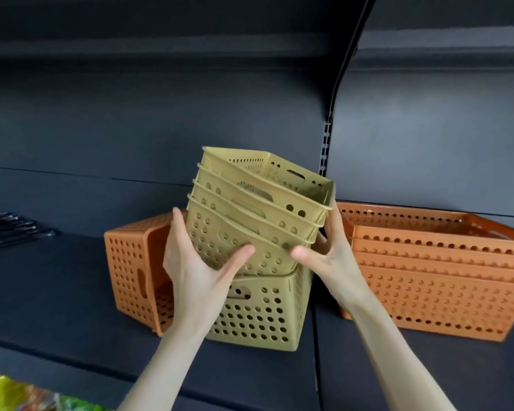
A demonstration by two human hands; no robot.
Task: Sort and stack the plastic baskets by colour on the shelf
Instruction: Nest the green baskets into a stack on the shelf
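A nested stack of several olive-yellow perforated baskets (258,209) is tilted to the left in the air above the shelf. My left hand (196,262) grips its lower left side and my right hand (330,253) grips its lower right side. Directly beneath stands a single olive-yellow basket (261,312) on the dark shelf (57,292), and the stack's bottom corner touches its rim. An orange basket (131,268) lies on its side to the left. A stack of several larger orange baskets (436,271) stands upright on the right.
Dark metal pieces (12,229) lie at the far left of the shelf. A slotted upright (327,146) divides the back panel. Colourful packaging (18,396) shows at the bottom left below the shelf edge.
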